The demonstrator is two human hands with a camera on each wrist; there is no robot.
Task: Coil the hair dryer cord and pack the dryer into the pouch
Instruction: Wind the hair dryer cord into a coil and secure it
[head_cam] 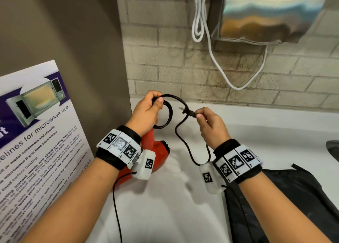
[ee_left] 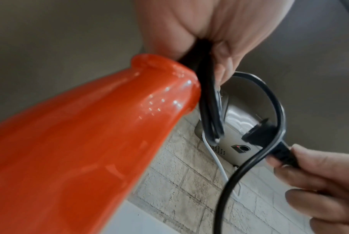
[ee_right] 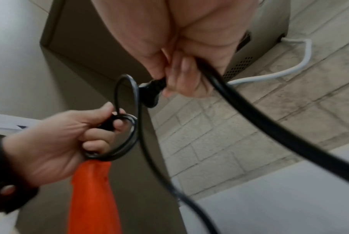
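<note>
A red hair dryer [head_cam: 158, 155] hangs below my left hand [head_cam: 148, 110], its handle [ee_left: 89, 142] pointing up toward the palm. My left hand grips a small coil of the black cord [head_cam: 167, 114] above the white counter. My right hand [head_cam: 209, 125] pinches the black plug [head_cam: 189, 112] at the cord's free end, just right of the coil. Between the hands a slack length of cord [head_cam: 185, 143] droops down and loops back under my right wrist. The black pouch [head_cam: 286, 206] lies flat on the counter at the lower right.
A white counter [head_cam: 165, 197] runs under both hands. A microwave-guidelines poster [head_cam: 36, 142] leans at the left against a brown panel. On the brick wall hangs a steel hand dryer [head_cam: 271, 13] with a dangling white cable [head_cam: 216, 59]. A sink edge [head_cam: 333, 149] shows far right.
</note>
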